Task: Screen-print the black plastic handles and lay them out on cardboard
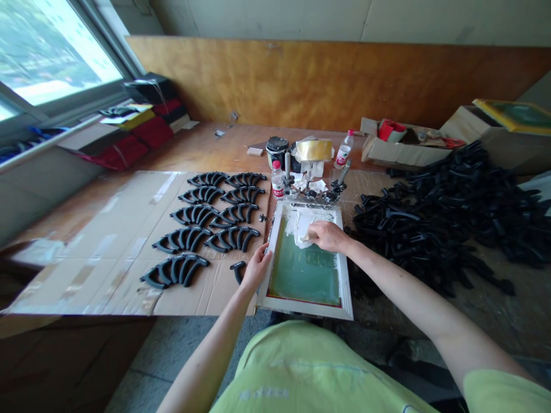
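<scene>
A screen-printing frame (346, 287) with a white border and green mesh lies in front of me, its far edge held by metal clamps (310, 196). My right hand (328, 236) is closed on a white cloth (302, 225) that rests on the upper part of the mesh. Around the cloth the mesh has white smears. At the frame's left edge, my left hand (257, 265) has its fingers against the border, closed on it. One black curved part (238, 272) lies on the cardboard just left of that hand.
Rows of black curved parts (176, 271) lie on cardboard (107, 241) at left. A large pile of black parts (430, 218) is at right. Behind the frame stand two bottles (278, 180), a tub (276, 150) and a tape roll (314, 150). An open box (400, 154) sits back right.
</scene>
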Tool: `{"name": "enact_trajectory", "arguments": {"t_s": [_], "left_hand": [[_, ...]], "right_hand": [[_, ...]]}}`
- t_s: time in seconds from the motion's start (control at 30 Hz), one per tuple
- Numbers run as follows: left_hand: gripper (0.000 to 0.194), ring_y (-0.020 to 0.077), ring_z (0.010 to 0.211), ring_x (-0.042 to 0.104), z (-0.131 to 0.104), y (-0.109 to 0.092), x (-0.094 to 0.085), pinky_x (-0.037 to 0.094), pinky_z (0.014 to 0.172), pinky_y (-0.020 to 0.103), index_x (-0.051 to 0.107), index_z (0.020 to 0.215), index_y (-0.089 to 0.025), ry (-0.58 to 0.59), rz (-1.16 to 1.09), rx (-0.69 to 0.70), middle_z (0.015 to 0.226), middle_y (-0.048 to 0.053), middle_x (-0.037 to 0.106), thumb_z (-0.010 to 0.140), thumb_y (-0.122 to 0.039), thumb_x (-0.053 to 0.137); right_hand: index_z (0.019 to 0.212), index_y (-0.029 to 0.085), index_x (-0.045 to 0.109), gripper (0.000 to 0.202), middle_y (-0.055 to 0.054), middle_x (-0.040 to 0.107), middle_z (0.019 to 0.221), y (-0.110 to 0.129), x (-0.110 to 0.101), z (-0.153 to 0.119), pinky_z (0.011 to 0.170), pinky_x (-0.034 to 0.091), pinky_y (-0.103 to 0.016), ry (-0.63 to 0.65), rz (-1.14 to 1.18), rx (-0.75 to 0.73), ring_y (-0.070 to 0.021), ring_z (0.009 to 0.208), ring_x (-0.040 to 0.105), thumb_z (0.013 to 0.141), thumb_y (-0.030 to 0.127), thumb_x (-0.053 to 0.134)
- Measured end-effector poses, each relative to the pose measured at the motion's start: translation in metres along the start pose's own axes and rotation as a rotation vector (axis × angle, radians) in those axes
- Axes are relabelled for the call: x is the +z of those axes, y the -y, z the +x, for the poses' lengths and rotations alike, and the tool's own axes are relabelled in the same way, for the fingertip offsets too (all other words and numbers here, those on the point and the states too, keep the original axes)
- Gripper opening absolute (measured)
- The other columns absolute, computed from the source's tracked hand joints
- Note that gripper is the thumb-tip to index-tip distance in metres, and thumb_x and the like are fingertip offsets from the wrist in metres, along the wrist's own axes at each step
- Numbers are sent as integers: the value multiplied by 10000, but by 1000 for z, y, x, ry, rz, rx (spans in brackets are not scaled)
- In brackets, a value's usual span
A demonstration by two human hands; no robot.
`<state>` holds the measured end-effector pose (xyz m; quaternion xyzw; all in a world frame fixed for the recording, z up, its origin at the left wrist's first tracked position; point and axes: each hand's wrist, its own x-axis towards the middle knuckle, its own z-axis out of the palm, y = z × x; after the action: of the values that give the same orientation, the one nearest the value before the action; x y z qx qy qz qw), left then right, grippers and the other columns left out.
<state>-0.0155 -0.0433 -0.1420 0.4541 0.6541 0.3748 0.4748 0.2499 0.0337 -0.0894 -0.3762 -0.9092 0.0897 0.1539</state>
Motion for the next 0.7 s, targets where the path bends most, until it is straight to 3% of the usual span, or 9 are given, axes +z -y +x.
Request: {"name": "enact_trajectory", "arguments": {"t_s": [0.1, 0.2, 0.27, 0.33, 0.43, 0.5, 0.6, 0.7], "left_hand": [[602, 177, 680, 625, 0, -1, -2, 485, 626, 270, 581, 1278, -196, 10, -3, -14, 815, 35, 693, 778, -530, 610], [628, 175, 659, 625, 0, -1, -2, 476, 594, 262, 569, 1287, -198, 31, -21, -34, 805, 34, 693, 771, -554, 610], [637, 174, 653, 626, -1, -4, -3, 467, 574, 254, 557, 1294, -200, 59, -37, -45, 804, 34, 693, 775, -566, 600], [665, 169, 643, 620, -4, -14, -6, 459, 558, 247, 523, 1326, -204, 97, -63, -53, 799, 30, 690, 776, -570, 601], [717, 159, 641, 601, -14, -44, -16, 456, 552, 236, 502, 1353, -201, 129, -109, -40, 809, 24, 685, 749, -559, 645], [643, 154, 665, 594, -19, -71, -24, 455, 556, 227, 593, 1258, -189, 119, -132, 4, 848, 30, 685, 744, -571, 648], [528, 149, 703, 601, -19, -113, -28, 469, 582, 224, 683, 1056, -171, 98, -228, 106, 893, 39, 681, 773, -608, 597], [505, 147, 746, 628, -4, -148, -22, 492, 613, 229, 640, 1081, -192, 103, -420, 235, 957, 38, 678, 788, -598, 582]], "right_hand": [[812, 163, 604, 149, -84, 612, 865, 5, 10, -2, 783, 428, -316, -114, -41, 46, -224, 896, 537, 806, 46, 511], [859, 160, 621, 171, -90, 619, 887, 10, 15, -13, 815, 436, -328, -100, 7, -35, -226, 914, 539, 826, 45, 500], [920, 174, 635, 128, -75, 636, 909, 8, 11, -9, 807, 443, -321, -104, 70, -18, -216, 899, 559, 844, 105, 558], [1066, 208, 634, 227, -57, 653, 959, -1, 0, 8, 796, 447, -313, -141, 100, 77, -208, 893, 582, 841, 178, 626], [1319, 284, 528, 528, -47, 665, 1022, -24, -22, 43, 775, 448, -308, -189, 56, 268, -214, 877, 605, 816, 253, 684], [1360, 298, 499, 568, -51, 671, 1018, -45, -38, 52, 754, 444, -308, -238, 17, 386, -220, 852, 611, 821, 301, 677], [1247, 252, 589, 377, -60, 685, 973, -79, -54, 29, 750, 434, -303, -409, 12, 589, -213, 831, 613, 875, 314, 581], [992, 172, 662, 194, -76, 687, 853, -96, -43, -17, 727, 427, -296, -470, 56, 837, -201, 772, 602, 882, 237, 516]]}}
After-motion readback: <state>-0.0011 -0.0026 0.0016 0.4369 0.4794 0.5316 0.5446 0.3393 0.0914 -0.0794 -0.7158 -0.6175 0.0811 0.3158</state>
